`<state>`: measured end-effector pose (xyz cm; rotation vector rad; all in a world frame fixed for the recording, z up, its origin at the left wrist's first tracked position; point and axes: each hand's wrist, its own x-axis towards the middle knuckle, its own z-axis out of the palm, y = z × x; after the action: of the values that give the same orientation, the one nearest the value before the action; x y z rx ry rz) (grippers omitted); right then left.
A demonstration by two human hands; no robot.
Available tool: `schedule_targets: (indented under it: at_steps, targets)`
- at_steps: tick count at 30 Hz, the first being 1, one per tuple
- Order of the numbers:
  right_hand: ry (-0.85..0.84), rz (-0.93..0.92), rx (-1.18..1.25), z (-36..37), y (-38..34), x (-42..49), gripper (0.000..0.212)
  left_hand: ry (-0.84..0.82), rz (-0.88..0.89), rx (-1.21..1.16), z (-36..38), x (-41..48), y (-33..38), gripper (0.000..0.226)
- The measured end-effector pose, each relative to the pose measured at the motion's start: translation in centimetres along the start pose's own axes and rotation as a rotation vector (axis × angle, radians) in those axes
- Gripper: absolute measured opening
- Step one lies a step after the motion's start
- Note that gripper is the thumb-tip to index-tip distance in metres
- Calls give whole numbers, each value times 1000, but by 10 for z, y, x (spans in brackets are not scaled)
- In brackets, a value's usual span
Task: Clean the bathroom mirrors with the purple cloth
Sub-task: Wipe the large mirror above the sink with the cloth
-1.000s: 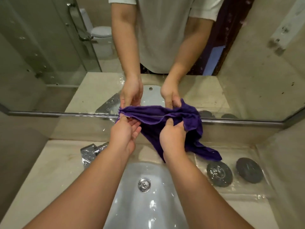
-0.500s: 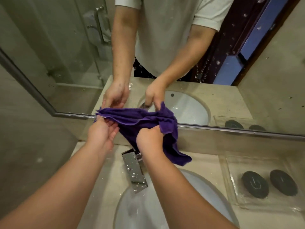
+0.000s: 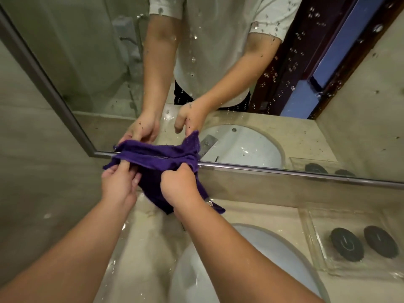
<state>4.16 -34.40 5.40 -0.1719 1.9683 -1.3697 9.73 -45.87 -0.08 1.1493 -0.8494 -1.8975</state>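
Both hands are gripping the purple cloth (image 3: 157, 164). My left hand (image 3: 119, 184) is pinching its left end, and my right hand (image 3: 180, 185) is curling round the upper edge.

- The cloth is stretching between them, long axis running left to right along the lower rail (image 3: 284, 171) of the mirror (image 3: 218, 62).
- Its top fold is lying across that rail and appearing to touch the glass; a loose tail is hanging below my right wrist toward the counter (image 3: 142, 237).
- The glass is lying straight ahead of and above the grip, so I'm judging the coming move as up and forward.
- My left hand is sitting nearer the mirror's left corner, my right nearer the open glass.
- Droplets (image 3: 193, 60) are dotting the mirror high above the grip.
- The basin (image 3: 251, 259) is sitting below my right forearm.
- A glass tray (image 3: 310, 237) holding two dark discs (image 3: 347, 243) is lying well right of the grip.
- Nothing is standing between cloth and glass.
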Motion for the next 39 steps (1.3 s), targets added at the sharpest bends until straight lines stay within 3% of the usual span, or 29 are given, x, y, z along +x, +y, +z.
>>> schedule_targets:
  at_steps: [6,10,14,17,21,25,28,32,35,36,39]
  targets:
    - [300,-39,196,-44,12,5,23,-17,-206,66,35,-21,-15,20]
    - [514,13,397,-101,18,9,26,-152,-300,95,73,-57,-45,11]
    - [547,54,408,-110,20,17,35,-108,-288,-5,86,-64,-60,24]
    - [469,115,343,-75,19,19,16,34,-245,-134,67,-44,-47,28]
    - [342,29,173,-2,9,15,18,146,-139,-181,26,-5,-9,14]
    - [171,-31,111,60,-3,15,42,215,-73,-208,-8,30,31,11]
    - [53,-140,116,95,-7,11,41,192,-33,-156,-20,35,44,11]
    - [-175,-114,84,118,-13,1,27,82,26,140,-28,18,43,16]
    - [-306,-67,264,99,-22,6,56,-97,-78,274,-38,2,54,18]
    - [-312,-74,269,86,-23,9,56,-171,-70,363,-41,-4,58,18]
    - [-422,-113,142,49,-20,5,38,-384,70,529,-49,-22,62,22]
